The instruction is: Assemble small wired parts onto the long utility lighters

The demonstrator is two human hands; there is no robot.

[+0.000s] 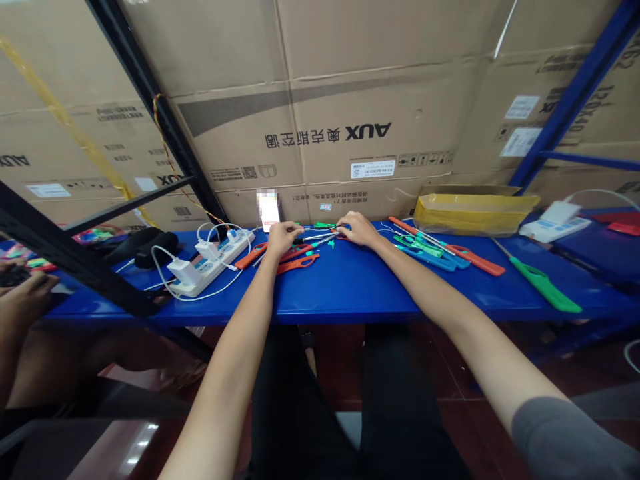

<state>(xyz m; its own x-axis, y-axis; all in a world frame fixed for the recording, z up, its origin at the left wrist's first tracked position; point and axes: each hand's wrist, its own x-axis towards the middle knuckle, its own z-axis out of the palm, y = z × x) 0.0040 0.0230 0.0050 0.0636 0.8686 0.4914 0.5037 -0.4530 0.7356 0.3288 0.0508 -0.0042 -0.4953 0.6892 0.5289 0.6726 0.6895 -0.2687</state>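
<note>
On the blue table, my left hand (285, 237) is closed in a pinch, fingertips pointing right. What it holds is too small to make out. Facing it, my right hand (358, 229) has its thumb and fingers drawn together near a thin line running between the hands; its hold is also unclear. Under and beside my left hand lie orange long-necked lighters (299, 264) with metal stems and small green pieces (331, 245). To the right of my right hand lie more long-necked lighters: orange (480, 259), blue (434, 258) and green (546, 287).
A white power strip (215, 264) with plugged chargers and cables lies left. Behind my left hand a lit phone (271, 212) leans on a cardboard box (330, 80). A yellow-taped carton (470, 215) and another white strip (553, 223) stand right. Another person's hand (25, 293) is far left.
</note>
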